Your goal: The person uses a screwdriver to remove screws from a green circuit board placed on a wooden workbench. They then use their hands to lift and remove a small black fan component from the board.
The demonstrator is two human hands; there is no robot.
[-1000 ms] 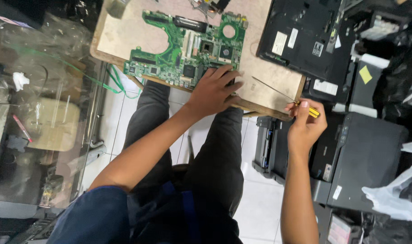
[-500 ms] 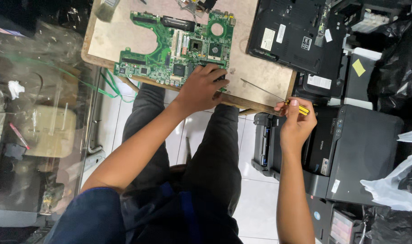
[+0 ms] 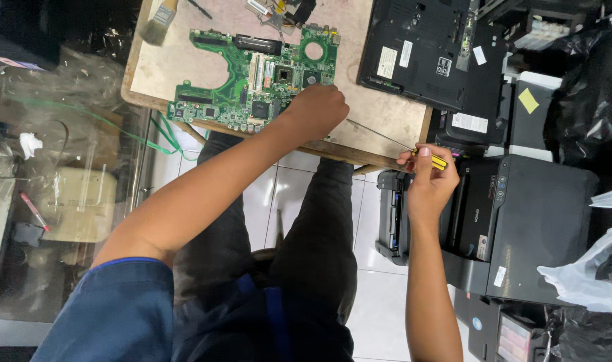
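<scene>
Seen from above, a green laptop circuit board (image 3: 252, 74) lies flat on a small beige wooden table (image 3: 178, 60). My left hand (image 3: 317, 110) rests curled on the board's right edge, pressing it down. Further right, at the table's near corner, my right hand (image 3: 428, 179) pinches a thin yellow-handled screwdriver (image 3: 413, 149), its shaft angled toward the board. A black printer (image 3: 534, 221) sits beside it.

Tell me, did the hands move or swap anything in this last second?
Barely. The whole view slid a little, so more of the table top and the brush show. The left hand stays pressed on the green board edge. The right hand still pinches the yellow screwdriver, its thin shaft reaching toward the left hand. Nothing was picked up or let go.
</scene>
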